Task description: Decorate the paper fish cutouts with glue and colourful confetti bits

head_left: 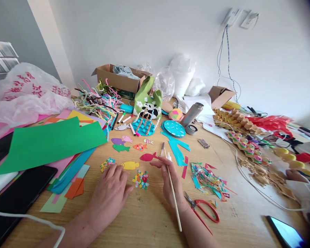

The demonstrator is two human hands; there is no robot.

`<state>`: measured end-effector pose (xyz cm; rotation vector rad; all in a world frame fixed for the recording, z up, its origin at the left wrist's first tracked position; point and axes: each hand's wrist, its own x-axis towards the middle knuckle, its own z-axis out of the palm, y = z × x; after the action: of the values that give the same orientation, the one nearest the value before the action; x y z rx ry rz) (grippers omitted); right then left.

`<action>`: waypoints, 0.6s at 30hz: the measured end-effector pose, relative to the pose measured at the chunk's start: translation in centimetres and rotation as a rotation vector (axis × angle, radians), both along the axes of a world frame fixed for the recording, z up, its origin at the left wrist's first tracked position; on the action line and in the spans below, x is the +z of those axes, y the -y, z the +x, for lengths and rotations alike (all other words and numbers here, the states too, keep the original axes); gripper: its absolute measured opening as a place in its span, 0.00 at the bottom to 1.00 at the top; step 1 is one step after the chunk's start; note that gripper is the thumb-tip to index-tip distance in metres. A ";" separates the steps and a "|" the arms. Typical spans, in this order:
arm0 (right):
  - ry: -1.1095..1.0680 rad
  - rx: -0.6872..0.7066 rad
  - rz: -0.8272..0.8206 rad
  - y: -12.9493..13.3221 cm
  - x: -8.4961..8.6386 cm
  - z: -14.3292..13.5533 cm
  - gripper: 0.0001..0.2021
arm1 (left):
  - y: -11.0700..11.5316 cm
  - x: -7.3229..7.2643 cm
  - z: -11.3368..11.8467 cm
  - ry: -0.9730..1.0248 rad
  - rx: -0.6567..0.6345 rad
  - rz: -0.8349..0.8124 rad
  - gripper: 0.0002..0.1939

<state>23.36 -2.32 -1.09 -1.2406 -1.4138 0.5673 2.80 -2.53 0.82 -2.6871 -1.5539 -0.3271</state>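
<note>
My left hand [113, 186] lies over the lower edge of a small pile of colored paper bits [107, 164], its fingers curved and slightly apart; no object shows in it. A yellow paper fish [130, 165] lies just beyond its fingertips. In my right hand [170, 179] is a long thin pale brush [175, 199], slanting down toward me. A red paper fish [147, 157] is near my right fingertips, and a white-tipped bottle [169, 156] stands behind them. Between my hands lie round confetti dots [141, 179]. Purple, green and orange paper fish [140, 147] lie farther back.
Green paper sheets [51, 141] and a black tablet [23, 203] are on the left. Red-handled scissors [206, 210], paper scraps [209, 179] and a phone [284, 232] lie right. A panda bag [148, 105], metal flask [192, 115] and cardboard box [116, 79] stand behind.
</note>
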 end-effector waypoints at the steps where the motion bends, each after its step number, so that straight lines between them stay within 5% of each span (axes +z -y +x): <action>1: -0.004 -0.011 0.011 0.1 0.2 0.1 0.13 | 0.0 0.0 0.0 0.002 0.001 -0.004 0.14; 9: 0.190 0.041 0.065 0.2 1.3 1.2 0.20 | 0.2 -0.7 -0.1 0.003 -0.020 0.015 0.16; 18: 0.244 0.017 -0.150 0.0 0.3 0.6 0.22 | 0.5 -1.5 -0.3 -0.033 -0.038 0.068 0.23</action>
<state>23.97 -2.37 -0.82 -1.4568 -1.6092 0.5560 2.54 -3.03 -0.71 -2.6588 -1.4576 -0.3292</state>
